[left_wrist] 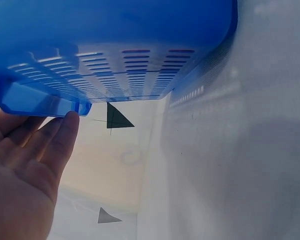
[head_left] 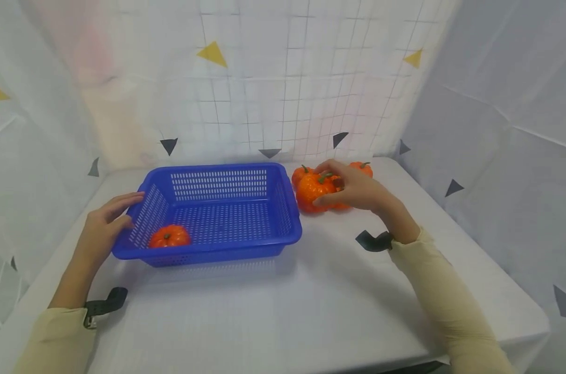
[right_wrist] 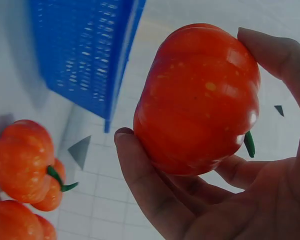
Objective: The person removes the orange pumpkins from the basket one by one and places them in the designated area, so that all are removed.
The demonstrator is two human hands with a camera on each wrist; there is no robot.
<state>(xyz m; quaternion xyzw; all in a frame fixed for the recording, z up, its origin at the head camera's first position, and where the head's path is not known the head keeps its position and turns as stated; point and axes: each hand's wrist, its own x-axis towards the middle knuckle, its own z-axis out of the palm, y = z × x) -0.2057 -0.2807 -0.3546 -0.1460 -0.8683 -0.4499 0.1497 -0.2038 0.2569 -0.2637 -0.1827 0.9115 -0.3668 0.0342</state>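
Note:
An orange pumpkin [right_wrist: 197, 100] with a green stem is held between the thumb and fingers of my right hand [head_left: 353, 188], right of the basket. In the head view this pumpkin [head_left: 313, 195] overlaps other pumpkins behind it. My left hand [head_left: 102, 228] rests with its fingertips at the left rim of a blue plastic basket [head_left: 208, 248]. In the left wrist view the fingers [left_wrist: 62, 142] of that hand lie nearly straight against the lip. One pumpkin [head_left: 169, 236] sits inside the basket, in the near left corner.
Several more pumpkins [right_wrist: 22, 160] stand on the white-covered table [head_left: 245, 322] right of the basket, partly hidden by my right hand in the head view. One of them, a pumpkin [head_left: 362, 169], shows at the back. Behind the table hangs a white sheet [head_left: 254, 93] with grid lines.

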